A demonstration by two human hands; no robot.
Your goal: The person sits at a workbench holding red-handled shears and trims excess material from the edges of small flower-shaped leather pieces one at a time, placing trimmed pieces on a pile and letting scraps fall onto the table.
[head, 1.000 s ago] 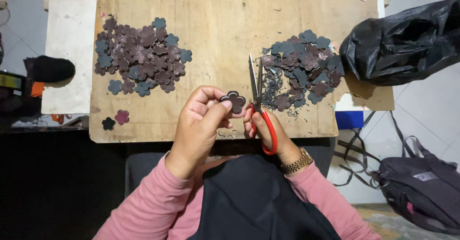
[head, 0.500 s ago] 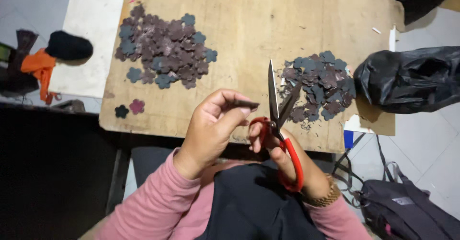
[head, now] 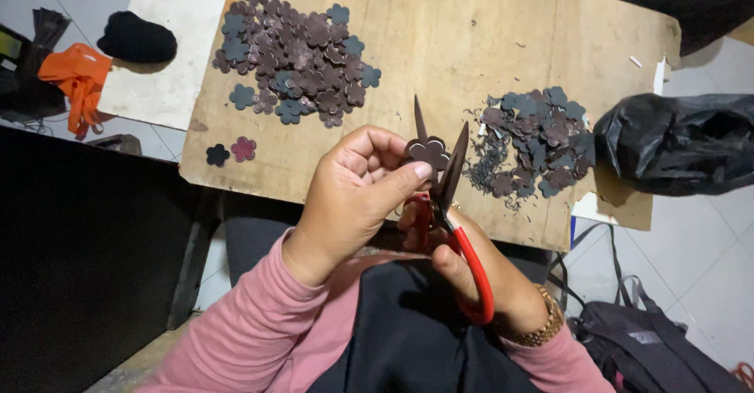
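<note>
My left hand (head: 353,197) pinches a small dark flower-shaped piece (head: 429,152) between thumb and fingers, just above my lap. My right hand (head: 479,271) grips red-handled scissors (head: 448,212), whose dark blades stand apart around the flower piece. On the wooden board (head: 440,55) lie two heaps of the same flower pieces: a large one at the far left (head: 294,55) and a smaller one at the right (head: 538,138), mixed with thin offcuts.
Two loose flower pieces (head: 230,152) lie at the board's near left corner. A black plastic bag (head: 679,142) sits to the right, a dark backpack (head: 652,346) on the floor at lower right. A white slab (head: 177,55) with a black cloth (head: 137,40) and orange fabric (head: 75,79) lies left.
My view has swung so the board now sits tilted and closer. The scissor blades have opened around the flower piece, which my left hand has turned flat toward me.
</note>
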